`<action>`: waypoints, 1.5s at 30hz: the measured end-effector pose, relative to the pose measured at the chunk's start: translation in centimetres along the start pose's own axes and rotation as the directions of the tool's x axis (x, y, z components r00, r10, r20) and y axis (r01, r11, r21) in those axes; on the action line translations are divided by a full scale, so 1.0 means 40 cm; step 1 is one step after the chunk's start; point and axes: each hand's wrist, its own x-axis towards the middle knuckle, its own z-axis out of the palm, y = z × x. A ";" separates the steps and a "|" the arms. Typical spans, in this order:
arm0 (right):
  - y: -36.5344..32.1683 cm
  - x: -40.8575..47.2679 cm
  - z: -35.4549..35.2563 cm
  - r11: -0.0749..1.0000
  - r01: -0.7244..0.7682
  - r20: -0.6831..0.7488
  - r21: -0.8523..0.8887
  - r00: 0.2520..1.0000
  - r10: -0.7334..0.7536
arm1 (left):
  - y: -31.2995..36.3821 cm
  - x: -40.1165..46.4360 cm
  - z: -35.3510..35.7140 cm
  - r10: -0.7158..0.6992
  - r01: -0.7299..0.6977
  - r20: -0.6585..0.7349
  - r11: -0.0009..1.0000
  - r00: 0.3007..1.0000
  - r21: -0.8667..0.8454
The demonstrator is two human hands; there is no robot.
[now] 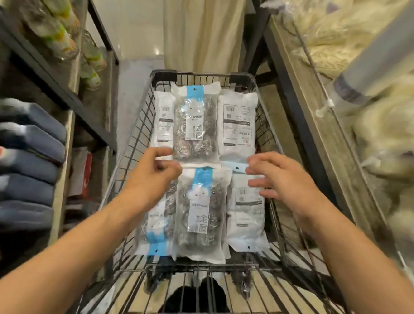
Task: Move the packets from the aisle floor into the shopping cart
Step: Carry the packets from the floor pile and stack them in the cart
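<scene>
six packets (201, 206) lie flat in cart (272, 127). left hand (153, 175) loosely curled, right hand (277, 179) spread, both empty above them. likely light, soft, slippery plastic; pinch by blue header.

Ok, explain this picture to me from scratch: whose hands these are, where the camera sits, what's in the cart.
There is no machine here. A person wears one wide-angle camera on the head, looking forward and down, so you see their own two bare arms reaching out.

Below them is a wire shopping cart in a narrow aisle between shelves. In it lie six flat packets in two rows of three; the middle ones show steel scourers through clear plastic, while others show white printed backs.

The left hand hovers with loosely curled fingers over the left packets, and the right hand is spread over the right ones. Neither has a grip on anything.
</scene>
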 end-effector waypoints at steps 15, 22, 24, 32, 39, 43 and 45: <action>0.120 -0.588 -0.072 0.987 0.003 -0.050 0.160 0.999 0.006 | -0.042 -0.519 -0.131 0.200 -0.201 0.036 0.924 0.979 0.325; 0.189 -0.648 -0.154 0.978 0.048 -0.005 0.204 0.999 -0.048 | -0.084 -0.697 -0.054 0.189 -0.157 -0.084 0.944 0.978 0.292; 0.190 -0.651 -0.176 0.973 0.085 0.009 0.213 0.996 -0.089 | -0.084 -0.744 -0.029 0.194 -0.154 -0.118 0.947 0.974 0.283; 0.165 -0.660 -0.146 0.959 0.184 0.229 0.214 0.945 -0.232 | -0.155 -0.966 0.007 0.181 -0.116 -0.409 0.977 0.894 0.178; 0.141 -0.773 0.051 0.959 0.262 0.505 0.108 0.817 -0.279 | -0.371 -1.224 -0.052 0.017 -0.060 -0.637 0.997 0.771 -0.046; 0.150 -0.867 0.179 0.942 0.331 0.626 0.050 0.725 -0.288 | -0.503 -1.351 -0.077 -0.120 -0.090 -0.743 0.968 0.658 -0.236; 0.164 -0.924 0.253 0.940 0.341 0.681 0.025 0.682 -0.266 | -0.566 -1.421 -0.093 -0.187 -0.083 -0.770 0.951 0.610 -0.297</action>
